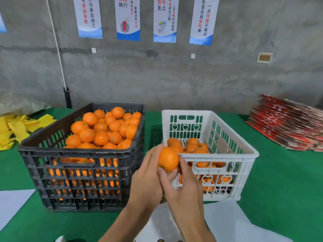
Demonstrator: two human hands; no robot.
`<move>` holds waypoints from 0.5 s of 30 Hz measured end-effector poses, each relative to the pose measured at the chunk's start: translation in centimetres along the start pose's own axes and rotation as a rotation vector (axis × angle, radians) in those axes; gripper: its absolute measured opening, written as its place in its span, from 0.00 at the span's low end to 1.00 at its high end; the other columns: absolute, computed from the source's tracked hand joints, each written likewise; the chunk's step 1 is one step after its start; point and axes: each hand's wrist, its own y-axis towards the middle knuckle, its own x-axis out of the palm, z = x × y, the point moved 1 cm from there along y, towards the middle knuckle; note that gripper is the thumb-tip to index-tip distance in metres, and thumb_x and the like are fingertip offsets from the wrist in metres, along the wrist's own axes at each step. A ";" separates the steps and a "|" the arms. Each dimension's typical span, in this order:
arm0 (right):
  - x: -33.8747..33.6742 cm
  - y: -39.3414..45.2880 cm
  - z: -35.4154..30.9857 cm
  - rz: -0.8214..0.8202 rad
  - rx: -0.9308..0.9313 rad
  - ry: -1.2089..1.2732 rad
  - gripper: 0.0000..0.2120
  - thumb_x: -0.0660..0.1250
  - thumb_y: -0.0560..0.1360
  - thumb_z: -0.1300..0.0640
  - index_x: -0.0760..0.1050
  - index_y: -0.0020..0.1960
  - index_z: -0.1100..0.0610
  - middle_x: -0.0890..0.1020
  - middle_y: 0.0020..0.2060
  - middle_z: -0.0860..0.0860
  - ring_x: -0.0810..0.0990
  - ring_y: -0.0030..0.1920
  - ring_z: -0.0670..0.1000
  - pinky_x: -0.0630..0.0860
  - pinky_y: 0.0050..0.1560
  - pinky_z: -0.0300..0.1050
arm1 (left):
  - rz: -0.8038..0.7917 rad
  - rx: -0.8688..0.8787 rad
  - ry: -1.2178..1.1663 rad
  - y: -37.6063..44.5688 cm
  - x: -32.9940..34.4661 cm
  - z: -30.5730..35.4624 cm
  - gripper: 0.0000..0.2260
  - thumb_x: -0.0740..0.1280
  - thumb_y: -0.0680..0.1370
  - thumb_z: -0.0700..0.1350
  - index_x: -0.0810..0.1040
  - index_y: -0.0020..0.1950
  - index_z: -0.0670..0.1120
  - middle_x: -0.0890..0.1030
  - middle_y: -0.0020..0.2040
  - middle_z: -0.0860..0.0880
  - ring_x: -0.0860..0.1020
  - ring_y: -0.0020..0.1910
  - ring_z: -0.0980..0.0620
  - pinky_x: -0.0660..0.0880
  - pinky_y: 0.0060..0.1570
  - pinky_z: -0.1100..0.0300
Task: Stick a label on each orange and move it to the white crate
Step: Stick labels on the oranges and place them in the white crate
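An orange (pixel 168 159) is held up in front of the gap between the two crates. My left hand (pixel 148 179) grips it from the left and below, and my right hand (pixel 183 187) holds it from the right with fingers curled against it. No label shows on the side facing me. The black crate (pixel 75 154) on the left is piled with oranges (pixel 104 130). The white crate (pixel 223 154) on the right holds several oranges (pixel 194 145) at its bottom.
A green cloth (pixel 279 189) covers the table. Yellow foam pieces (pixel 15 130) lie at far left, a stack of red flat cartons (pixel 288 124) at far right. White paper sheets (pixel 227 222) lie near the front edge. A concrete wall with posters stands behind.
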 end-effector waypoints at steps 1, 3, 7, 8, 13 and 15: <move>-0.8 1.7 -0.5 0.035 0.045 0.017 0.44 0.61 0.70 0.26 0.66 0.78 0.49 0.80 0.65 0.44 0.79 0.63 0.45 0.78 0.64 0.46 | 0.014 0.085 0.074 1.7 0.5 1.3 0.32 0.67 0.77 0.67 0.68 0.77 0.56 0.73 0.73 0.58 0.79 0.60 0.59 0.79 0.53 0.62; -2.3 5.5 -0.7 0.048 0.093 -0.005 0.33 0.66 0.73 0.32 0.70 0.73 0.47 0.84 0.54 0.45 0.83 0.51 0.45 0.81 0.54 0.44 | 0.019 0.206 0.216 5.2 1.7 3.2 0.29 0.71 0.78 0.58 0.71 0.77 0.50 0.74 0.74 0.52 0.83 0.56 0.48 0.81 0.51 0.51; -3.7 11.0 0.8 0.059 0.097 -0.167 0.19 0.68 0.78 0.41 0.76 0.61 0.54 0.83 0.39 0.47 0.81 0.38 0.48 0.78 0.41 0.45 | -0.159 0.172 0.327 10.3 4.5 4.5 0.30 0.68 0.82 0.47 0.61 0.82 0.53 0.67 0.79 0.54 0.79 0.64 0.45 0.76 0.61 0.49; -3.7 11.7 1.4 0.052 0.114 -0.230 0.22 0.68 0.79 0.41 0.75 0.64 0.55 0.83 0.41 0.50 0.82 0.41 0.52 0.75 0.42 0.45 | -0.231 0.156 0.317 11.1 4.9 4.3 0.31 0.67 0.82 0.45 0.59 0.83 0.54 0.65 0.80 0.54 0.77 0.66 0.44 0.75 0.63 0.48; -2.9 13.3 3.4 -0.028 0.043 -0.425 0.27 0.64 0.81 0.43 0.68 0.77 0.52 0.74 0.72 0.56 0.72 0.72 0.59 0.69 0.69 0.51 | -0.303 0.085 0.417 13.1 3.1 2.0 0.35 0.70 0.80 0.55 0.58 0.82 0.52 0.60 0.82 0.52 0.67 0.76 0.48 0.69 0.73 0.48; -1.4 13.8 2.8 -0.079 -0.093 -0.416 0.25 0.61 0.83 0.43 0.67 0.78 0.48 0.64 0.79 0.54 0.60 0.80 0.55 0.57 0.80 0.52 | -0.193 0.037 0.374 13.9 0.8 0.2 0.28 0.68 0.81 0.55 0.64 0.80 0.51 0.67 0.78 0.52 0.67 0.76 0.50 0.68 0.73 0.51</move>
